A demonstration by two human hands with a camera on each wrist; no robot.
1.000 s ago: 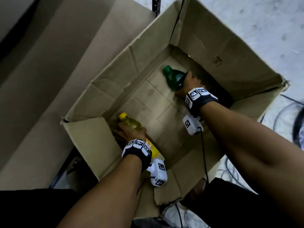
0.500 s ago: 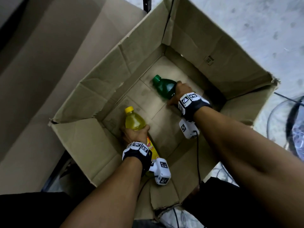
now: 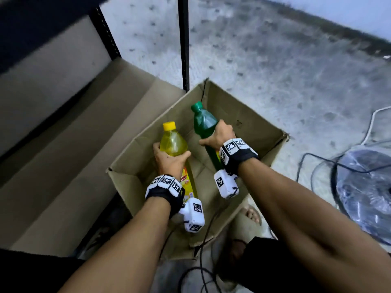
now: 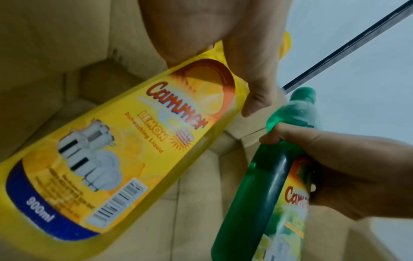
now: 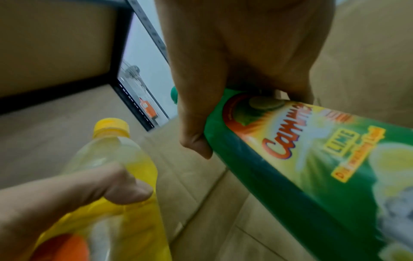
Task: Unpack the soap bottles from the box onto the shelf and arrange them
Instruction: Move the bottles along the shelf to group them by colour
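My left hand (image 3: 169, 158) grips a yellow soap bottle (image 3: 173, 142) by its shoulder, cap pointing up and away. The yellow soap bottle (image 4: 116, 159) carries a lemon dishwashing label. My right hand (image 3: 219, 138) grips a green soap bottle (image 3: 204, 122) around its upper body, also cap up. The green soap bottle (image 5: 301, 167) has a lime label. Both bottles are held above the open cardboard box (image 3: 260, 134), side by side. The shelf (image 3: 74, 127) lies to the left, its boards covered in brown cardboard.
A black shelf post (image 3: 183, 43) stands just behind the box. Cables (image 3: 313, 157) and a floor fan (image 3: 364, 195) lie on the concrete floor at the right. A sandalled foot (image 3: 249, 216) is beside the box's near corner.
Both hands have lifted their bottles up from the bottom of the box to above its rim. The head view has swung upward, bringing the shelf post and floor into sight.
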